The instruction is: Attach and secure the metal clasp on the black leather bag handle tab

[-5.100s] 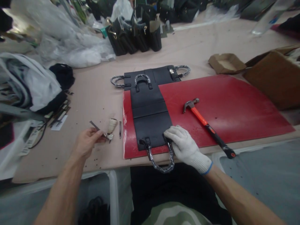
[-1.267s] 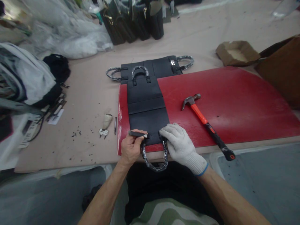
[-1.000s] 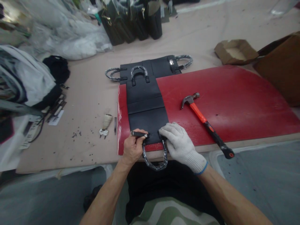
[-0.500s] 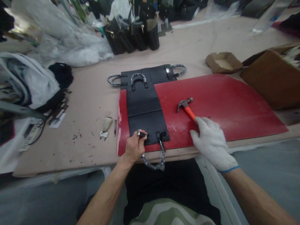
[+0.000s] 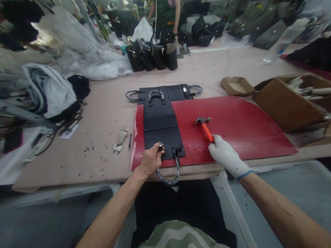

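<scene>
My bare left hand [image 5: 150, 159] is closed around a short metal punch [image 5: 160, 146], its round top showing above the fingers. The punch stands over the near end of a black leather bag panel [image 5: 162, 136]; its lower tip is hidden. Beside that hand, a plastic-wrapped loop handle [image 5: 169, 181] hangs over the table edge. In a white glove, my right hand [image 5: 225, 152] grips a claw hammer [image 5: 206, 130] by its orange handle. The hammer head is above or on the red board [image 5: 232, 124]; which one I cannot tell.
Left of the board are a second metal rod [image 5: 130, 142], a wrapped white item [image 5: 122, 137] and scattered black bits. At right stand a small cardboard tray [image 5: 236, 86] and a larger box [image 5: 284, 103]. Black bags [image 5: 152, 57] and a person [image 5: 177, 15] are at the back.
The view has tilted up, showing more of the background. My right hand's grip on the hammer looks tighter, with the thumb closer to the handle. My left hand still holds the punch on the panel.
</scene>
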{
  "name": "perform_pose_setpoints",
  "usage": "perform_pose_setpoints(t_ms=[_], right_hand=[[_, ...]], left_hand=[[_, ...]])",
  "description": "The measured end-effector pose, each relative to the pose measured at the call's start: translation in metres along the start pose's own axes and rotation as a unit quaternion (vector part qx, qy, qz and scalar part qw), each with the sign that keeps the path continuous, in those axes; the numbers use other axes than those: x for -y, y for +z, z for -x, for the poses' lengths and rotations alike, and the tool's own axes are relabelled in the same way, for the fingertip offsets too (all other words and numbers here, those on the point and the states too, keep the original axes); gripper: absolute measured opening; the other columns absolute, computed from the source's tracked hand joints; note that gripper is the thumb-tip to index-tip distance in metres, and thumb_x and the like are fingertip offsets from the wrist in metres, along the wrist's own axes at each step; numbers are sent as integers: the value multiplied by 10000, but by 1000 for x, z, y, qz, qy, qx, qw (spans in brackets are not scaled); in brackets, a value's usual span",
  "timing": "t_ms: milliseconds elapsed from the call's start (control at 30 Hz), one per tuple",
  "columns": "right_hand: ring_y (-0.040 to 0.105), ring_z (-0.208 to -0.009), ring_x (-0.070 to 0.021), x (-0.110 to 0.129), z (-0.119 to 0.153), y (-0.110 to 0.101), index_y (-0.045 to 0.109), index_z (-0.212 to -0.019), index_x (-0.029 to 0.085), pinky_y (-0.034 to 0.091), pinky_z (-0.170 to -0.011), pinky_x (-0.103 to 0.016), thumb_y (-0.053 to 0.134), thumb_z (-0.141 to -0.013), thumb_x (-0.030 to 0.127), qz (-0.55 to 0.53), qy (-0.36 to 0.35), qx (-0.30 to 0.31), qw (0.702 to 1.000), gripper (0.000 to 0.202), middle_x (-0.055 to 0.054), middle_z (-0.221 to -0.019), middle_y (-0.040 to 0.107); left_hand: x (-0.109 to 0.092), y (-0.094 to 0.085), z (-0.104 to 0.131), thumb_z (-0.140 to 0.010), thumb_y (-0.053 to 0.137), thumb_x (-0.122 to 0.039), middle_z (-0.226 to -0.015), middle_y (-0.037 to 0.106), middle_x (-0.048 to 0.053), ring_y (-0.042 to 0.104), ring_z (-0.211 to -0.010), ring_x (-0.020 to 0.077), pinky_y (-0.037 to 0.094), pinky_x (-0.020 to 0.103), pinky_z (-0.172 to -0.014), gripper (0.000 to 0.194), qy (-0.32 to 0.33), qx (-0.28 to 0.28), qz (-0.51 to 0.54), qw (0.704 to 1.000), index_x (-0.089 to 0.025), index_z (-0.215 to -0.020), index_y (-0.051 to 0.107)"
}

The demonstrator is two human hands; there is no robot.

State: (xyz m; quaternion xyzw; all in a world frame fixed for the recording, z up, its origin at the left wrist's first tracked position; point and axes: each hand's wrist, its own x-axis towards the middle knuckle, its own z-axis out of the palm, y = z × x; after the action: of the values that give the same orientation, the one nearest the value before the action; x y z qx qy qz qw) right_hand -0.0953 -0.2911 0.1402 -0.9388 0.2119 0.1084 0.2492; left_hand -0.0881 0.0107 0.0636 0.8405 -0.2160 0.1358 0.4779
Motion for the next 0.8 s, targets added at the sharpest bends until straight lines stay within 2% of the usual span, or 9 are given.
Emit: perform_pose_setpoints(t_ms=[67,133,200,233,400,500,600,700,800], right_hand=[[590,-603,-209,11,11,-12,574,-1245,166,504,-567,-313,449,-947,282,-106,-15,21,994,343,-27,-746,584],[452,-477,-140,25,29,-26,568,-1145,202,394,-439,-245,467,-962,368,-277,-50,57,958,267,45,-678,470],[422,-470,-118,40,50,-40,569,-1095,218,368,-430,-229,525,-960,428,-393,-115,87,908,254,61,-683,445],[458,-495,-122,46,59,-45,575,-1078,220,394,-456,-234,530,-969,439,-396,-155,93,900,248,54,-696,473],[566,-615,-186,52,84,-36,523,-873,223,378,-566,-293,432,-1020,418,-131,-309,14,942,261,-16,-729,596],[570,-588,-206,55,88,-34,516,-835,228,311,-549,-307,427,-1014,368,5,-347,-10,938,244,-31,-707,616],[563,-540,-186,71,97,-51,522,-849,233,314,-520,-293,442,-1036,346,-19,-386,-71,920,233,-2,-666,596],[572,-518,-156,81,105,-62,574,-1014,225,382,-532,-267,442,-1069,347,-117,-419,-160,886,188,26,-686,600],[602,-511,-182,74,103,-52,591,-986,210,376,-515,-283,418,-1046,309,-42,-424,-147,892,208,-10,-690,644]], left_hand=[[0,-1,-1,-935,571,-191,-934,757,68,756,-849,226,594,291,-739,158,4,9,1,1000,-232,-1074,633],[0,-1,-1,-947,561,-189,-955,759,72,757,-846,223,591,287,-730,143,14,18,-4,1000,-229,-1069,624],[0,-1,-1,-961,548,-188,-958,757,70,755,-832,215,586,280,-716,133,27,19,-16,999,-225,-1071,613],[0,-1,-1,-967,542,-189,-951,754,66,753,-823,211,584,277,-712,130,31,18,-23,999,-224,-1074,607],[2,1,2,-974,509,-165,-944,747,56,752,-823,197,579,265,-710,148,49,13,-50,997,-217,-1088,587],[3,2,2,-964,520,-146,-894,743,37,747,-758,188,564,249,-661,140,52,12,-61,997,-219,-1062,588],[2,2,2,-956,523,-132,-906,744,37,749,-774,193,571,254,-677,161,50,12,-59,997,-220,-1075,585],[2,2,2,-960,522,-133,-938,749,41,754,-814,196,583,260,-713,170,47,9,-48,998,-221,-1091,585],[3,3,2,-964,514,-135,-934,753,44,756,-803,197,580,259,-696,179,51,9,-48,998,-217,-1105,587]])
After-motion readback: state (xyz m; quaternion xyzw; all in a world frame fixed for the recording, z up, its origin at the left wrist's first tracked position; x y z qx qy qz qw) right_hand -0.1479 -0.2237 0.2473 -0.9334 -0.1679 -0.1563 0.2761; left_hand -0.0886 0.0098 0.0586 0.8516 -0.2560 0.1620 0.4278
